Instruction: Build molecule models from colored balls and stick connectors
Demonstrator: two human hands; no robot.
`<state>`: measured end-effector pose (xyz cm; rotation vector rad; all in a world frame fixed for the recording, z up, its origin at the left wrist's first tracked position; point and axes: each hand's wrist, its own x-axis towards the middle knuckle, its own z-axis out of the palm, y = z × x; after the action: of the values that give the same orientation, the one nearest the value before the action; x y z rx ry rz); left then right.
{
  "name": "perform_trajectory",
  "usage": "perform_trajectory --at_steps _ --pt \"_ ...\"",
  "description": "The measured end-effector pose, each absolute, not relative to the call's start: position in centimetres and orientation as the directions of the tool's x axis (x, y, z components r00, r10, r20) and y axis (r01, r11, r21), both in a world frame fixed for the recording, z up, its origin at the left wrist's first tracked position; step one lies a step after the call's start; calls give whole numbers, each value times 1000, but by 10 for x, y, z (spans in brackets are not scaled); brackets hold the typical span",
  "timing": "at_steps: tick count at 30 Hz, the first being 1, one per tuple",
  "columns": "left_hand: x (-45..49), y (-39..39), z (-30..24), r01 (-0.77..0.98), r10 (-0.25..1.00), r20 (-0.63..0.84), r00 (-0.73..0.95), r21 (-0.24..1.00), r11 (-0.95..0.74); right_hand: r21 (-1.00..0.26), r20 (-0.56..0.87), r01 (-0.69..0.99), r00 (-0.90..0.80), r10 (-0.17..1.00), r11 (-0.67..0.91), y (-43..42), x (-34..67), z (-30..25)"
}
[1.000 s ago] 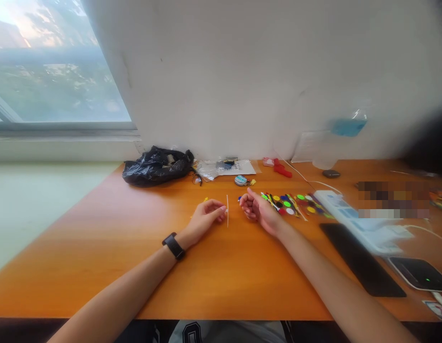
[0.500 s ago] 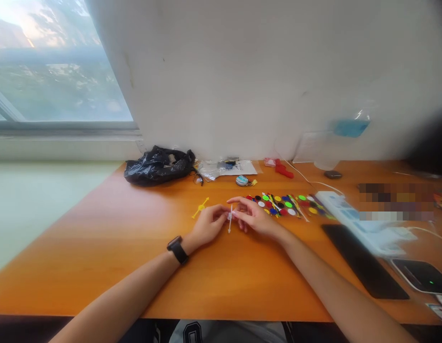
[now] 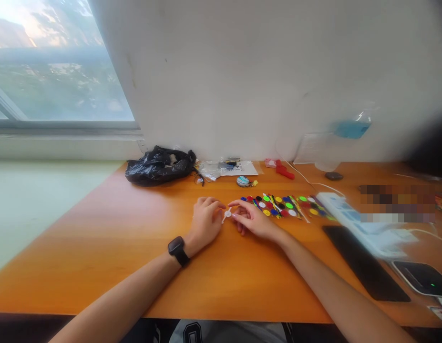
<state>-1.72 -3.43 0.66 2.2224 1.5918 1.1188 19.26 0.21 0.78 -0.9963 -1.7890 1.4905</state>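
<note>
My left hand [image 3: 205, 220] and my right hand [image 3: 251, 219] meet at the middle of the orange table [image 3: 99, 247], fingertips pinched together on a small white stick with a round disc [image 3: 226, 215] held between them. The left wrist wears a black watch [image 3: 178, 250]. Just right of my right hand lies a spread of small coloured round pieces and sticks [image 3: 281, 205] on the table.
A black plastic bag [image 3: 158, 164] lies at the back left, a clear packet with paper [image 3: 226, 167] and red pieces [image 3: 281, 169] by the wall. A white power strip [image 3: 353, 216], a black phone [image 3: 364, 262] and another device [image 3: 423, 277] lie at the right.
My hands came together; the white stick, upright in my left hand a second ago, is now tilted and pinched by both hands. The yellow piece left of my hand is hidden now.
</note>
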Motion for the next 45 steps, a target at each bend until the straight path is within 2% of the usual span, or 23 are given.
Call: perform_trajectory --at_steps 3,6,10,14,19,27,31,34,37,41,45 --pt "-20 -36 7 805 892 451 23 520 -284 -973 10 189 -535 845 131 3 192 4" --pt "-20 -37 7 825 913 407 -4 518 -228 -961 38 215 -519 854 174 2 191 3" --pt "-18 -37 6 805 932 357 68 532 -263 -930 44 288 -533 845 229 0 190 8" --pt "-16 -36 6 762 919 369 139 553 -337 -883 114 292 -628 770 368 -1 192 11" --pt "-17 -36 6 739 909 372 189 556 -381 -927 -20 297 -651 759 231 1 197 6" --pt "-17 -36 3 739 899 349 263 526 -420 -947 31 255 -529 848 194 0 193 15" --pt "-20 -31 -3 711 882 369 292 533 -459 -916 146 302 -360 922 263 11 208 30" --pt "-22 -30 -2 701 874 389 290 536 -471 -805 314 468 -185 931 365 21 224 40" --pt "-23 -32 2 753 897 370 242 511 -414 -638 403 663 -146 903 392 25 236 47" --pt "-24 -35 6 860 935 329 131 431 -273 -457 291 843 -159 943 283 23 241 55" --pt "-24 -36 5 883 936 330 122 395 -255 -295 159 929 -185 970 226 20 241 59"
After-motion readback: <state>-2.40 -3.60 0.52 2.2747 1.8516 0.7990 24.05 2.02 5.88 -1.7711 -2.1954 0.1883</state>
